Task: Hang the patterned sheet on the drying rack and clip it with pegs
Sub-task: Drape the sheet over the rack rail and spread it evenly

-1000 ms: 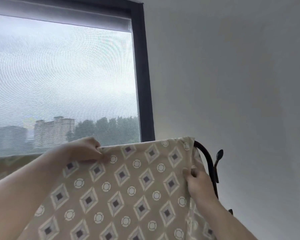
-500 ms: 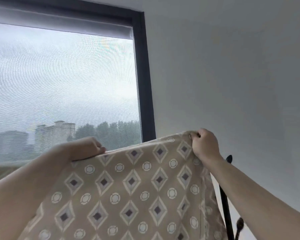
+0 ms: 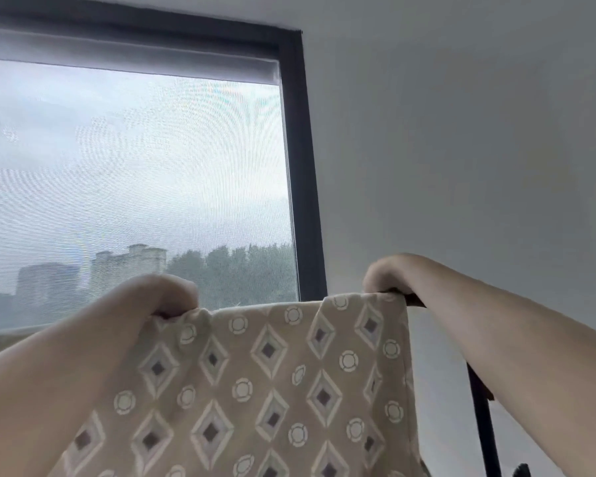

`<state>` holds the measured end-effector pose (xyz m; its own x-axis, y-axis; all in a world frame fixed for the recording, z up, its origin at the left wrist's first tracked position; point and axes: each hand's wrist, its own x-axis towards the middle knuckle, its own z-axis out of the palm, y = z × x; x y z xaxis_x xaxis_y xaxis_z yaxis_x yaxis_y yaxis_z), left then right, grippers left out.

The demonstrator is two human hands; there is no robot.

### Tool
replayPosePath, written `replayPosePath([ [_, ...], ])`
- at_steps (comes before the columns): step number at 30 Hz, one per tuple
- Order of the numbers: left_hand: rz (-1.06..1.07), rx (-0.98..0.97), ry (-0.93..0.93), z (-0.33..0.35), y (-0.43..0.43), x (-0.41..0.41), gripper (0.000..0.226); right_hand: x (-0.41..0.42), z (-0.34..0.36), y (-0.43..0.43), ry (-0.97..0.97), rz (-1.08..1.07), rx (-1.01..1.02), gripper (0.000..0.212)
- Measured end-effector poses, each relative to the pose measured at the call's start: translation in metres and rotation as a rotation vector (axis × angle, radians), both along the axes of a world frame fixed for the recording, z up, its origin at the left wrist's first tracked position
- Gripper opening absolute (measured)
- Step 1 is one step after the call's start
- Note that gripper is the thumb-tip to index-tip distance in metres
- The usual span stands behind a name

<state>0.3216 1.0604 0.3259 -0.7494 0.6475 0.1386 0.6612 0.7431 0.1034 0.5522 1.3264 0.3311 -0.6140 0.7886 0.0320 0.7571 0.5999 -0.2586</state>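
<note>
The beige patterned sheet (image 3: 255,390), printed with grey diamonds and white rings, hangs in the near centre. Its long top edge runs level from left to right and the cloth falls straight down from it. The left hand (image 3: 162,296) has its fingers curled down over the top edge at the left and pinches the fabric. The right hand (image 3: 391,273) is curled over the top right corner, closed around the fabric where it lies on the dark rail of the black metal drying rack (image 3: 483,421). The rack's upright stands just right of the sheet. Beyond are the dark-framed window (image 3: 303,166) and the grey wall (image 3: 461,132).
</note>
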Motion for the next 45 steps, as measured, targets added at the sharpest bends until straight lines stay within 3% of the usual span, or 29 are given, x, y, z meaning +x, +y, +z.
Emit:
replayPosePath([
  [3, 0.015, -0.059, 0.113, 0.001, -0.001, 0.000, 0.019, 0.006, 0.002, -0.022, -0.199, 0.016, -0.089, 0.049],
  [5, -0.140, 0.115, 0.154, 0.004, -0.002, 0.012, 0.023, 0.007, 0.000, -0.025, -0.241, 0.039, -0.125, 0.056],
  [7, -0.397, 0.332, -0.059, 0.006, -0.001, 0.037, 0.029, 0.010, 0.000, -0.029, -0.226, 0.038, -0.125, 0.047],
  [9, -0.481, 0.249, -0.116, -0.001, 0.003, 0.067, 0.032, 0.014, -0.002, -0.033, -0.098, 0.055, 0.025, 0.031],
  [11, -0.419, 0.101, 0.083, -0.014, 0.011, 0.080, 0.032, 0.021, -0.008, -0.026, 0.288, 0.089, 0.342, 0.017],
  [14, -0.404, 0.150, 0.179, -0.023, 0.015, 0.081, 0.035, 0.046, -0.065, -0.034, 1.195, 0.147, 0.773, 0.012],
  [15, -0.409, 0.158, 0.180, -0.023, 0.014, 0.080, 0.038, 0.052, -0.093, -0.040, 1.388, 0.108, 0.808, 0.009],
  [16, -0.411, 0.159, 0.180, -0.024, 0.013, 0.079, 0.041, 0.057, -0.122, -0.048, 1.509, 0.078, 0.720, 0.009],
  [17, -0.411, 0.164, 0.175, -0.023, 0.013, 0.079, 0.042, 0.059, -0.146, -0.056, 1.572, 0.059, 0.495, 0.012],
  [19, -0.415, 0.164, 0.172, -0.024, 0.014, 0.080, 0.044, 0.055, -0.184, -0.066, 1.528, 0.067, -0.045, 0.011],
  [20, -0.415, 0.169, 0.178, -0.025, 0.015, 0.079, 0.045, 0.054, -0.196, -0.068, 1.461, 0.078, -0.214, 0.013],
  [22, -0.413, 0.190, 0.180, -0.024, 0.015, 0.079, 0.050, 0.053, -0.209, -0.061, 1.357, 0.099, -0.372, 0.034],
  [24, -0.422, 0.222, 0.143, -0.024, 0.013, 0.076, 0.054, 0.054, -0.213, -0.059, 1.385, 0.130, -0.509, 0.035],
  [26, -0.459, 0.297, 0.056, -0.023, 0.012, 0.071, 0.044, 0.053, -0.215, -0.055, 1.434, 0.140, -0.551, 0.035],
  [28, -0.523, 0.365, -0.013, -0.023, 0.009, 0.064, 0.029, 0.056, -0.211, -0.050, 1.454, 0.130, -0.480, 0.041],
  [30, -0.543, 0.391, -0.014, -0.021, 0.009, 0.059, 0.029, 0.059, -0.202, -0.046, 1.457, 0.116, -0.350, 0.044],
  [33, -0.473, 0.443, 0.055, -0.014, 0.017, 0.054, 0.042, 0.065, -0.173, -0.045, 1.372, 0.108, -0.077, 0.048],
  [36, -0.399, 0.407, 0.157, -0.003, 0.025, 0.052, 0.040, 0.066, -0.135, -0.042, 1.301, 0.126, 0.279, 0.053],
  [39, -0.361, 0.442, 0.146, 0.005, 0.026, 0.042, 0.039, 0.057, -0.105, -0.018, 1.232, 0.132, 0.619, 0.044],
  [45, -0.340, 0.289, -0.043, 0.000, 0.023, 0.033, 0.031, 0.046, -0.059, -0.009, 0.927, 0.253, 0.573, 0.046],
])
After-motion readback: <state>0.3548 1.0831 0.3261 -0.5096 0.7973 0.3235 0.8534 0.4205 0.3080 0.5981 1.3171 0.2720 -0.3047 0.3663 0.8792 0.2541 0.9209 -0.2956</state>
